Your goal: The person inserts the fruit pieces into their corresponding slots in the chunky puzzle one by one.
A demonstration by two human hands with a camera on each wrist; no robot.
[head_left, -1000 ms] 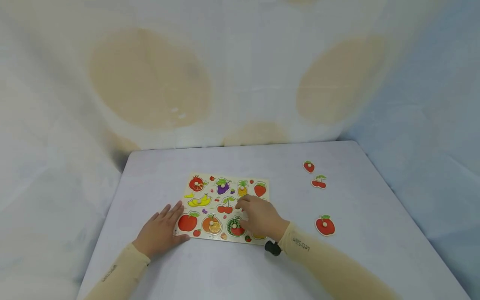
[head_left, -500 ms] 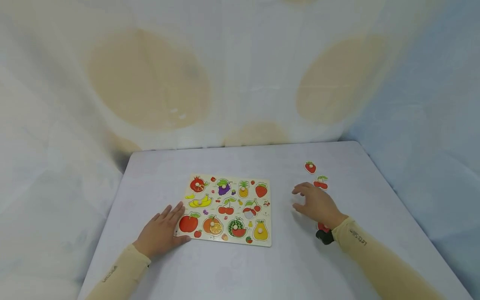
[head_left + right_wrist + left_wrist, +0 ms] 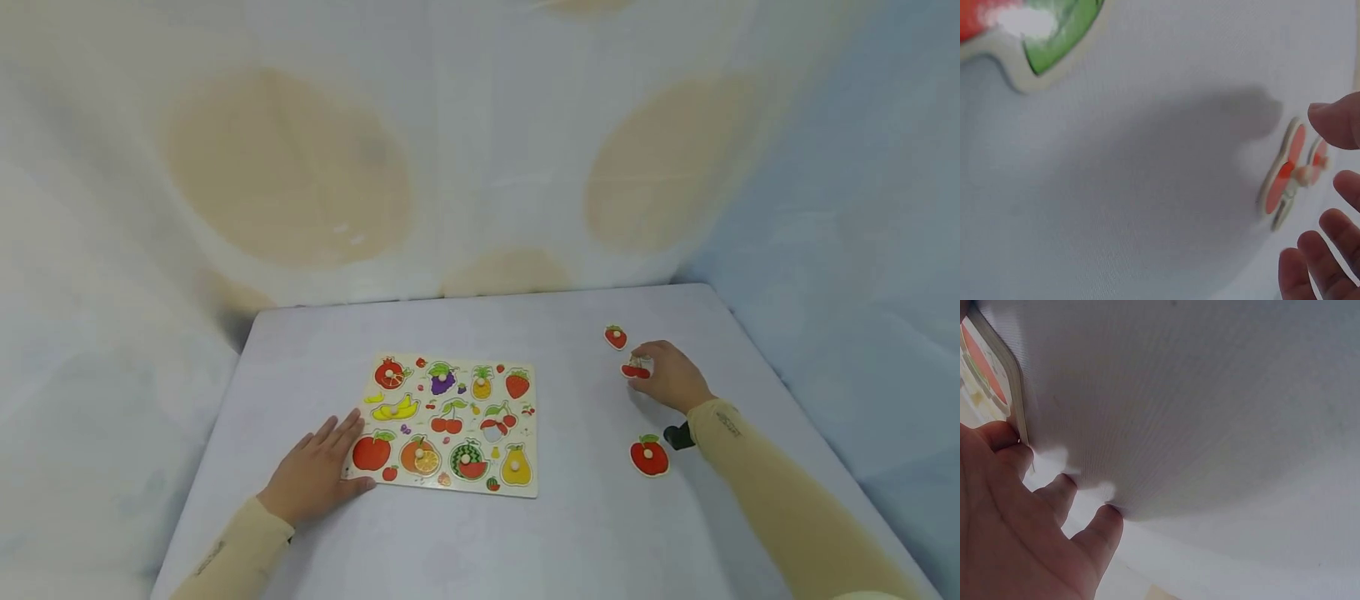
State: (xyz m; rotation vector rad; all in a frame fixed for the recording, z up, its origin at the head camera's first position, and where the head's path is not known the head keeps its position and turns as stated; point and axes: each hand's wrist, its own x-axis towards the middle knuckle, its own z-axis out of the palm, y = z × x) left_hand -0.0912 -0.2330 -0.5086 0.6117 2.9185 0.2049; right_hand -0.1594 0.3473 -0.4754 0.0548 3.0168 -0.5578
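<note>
My left hand (image 3: 311, 475) rests with straight fingers at the left edge of a wooden fruit puzzle board (image 3: 526, 442); in the left wrist view, fingertips (image 3: 1109, 515) meet the tablecloth beside the board's edge. On the right, my right hand (image 3: 671, 377) is over a cherry puzzle piece (image 3: 637, 371) lying on the table. The right wrist view shows the thumb (image 3: 1335, 122) and fingers spread apart around the cherry piece's small knob (image 3: 1302, 175), with a gap between. Behind it lies a strawberry piece (image 3: 615, 339); nearer the front is a red apple piece (image 3: 643, 463).
The board carries knobbed fruit pieces such as a pear (image 3: 516, 468) and a watermelon (image 3: 474, 470), along with knobless apple, cherry and strawberry pictures. A white cloth covers the table (image 3: 450, 550). Patterned curtains (image 3: 480, 167) hang behind and at both sides.
My right hand has left the board's right side and moved right and away to the cherry piece, uncovering the pear and a second cherry picture. The left hand stays at the board.
</note>
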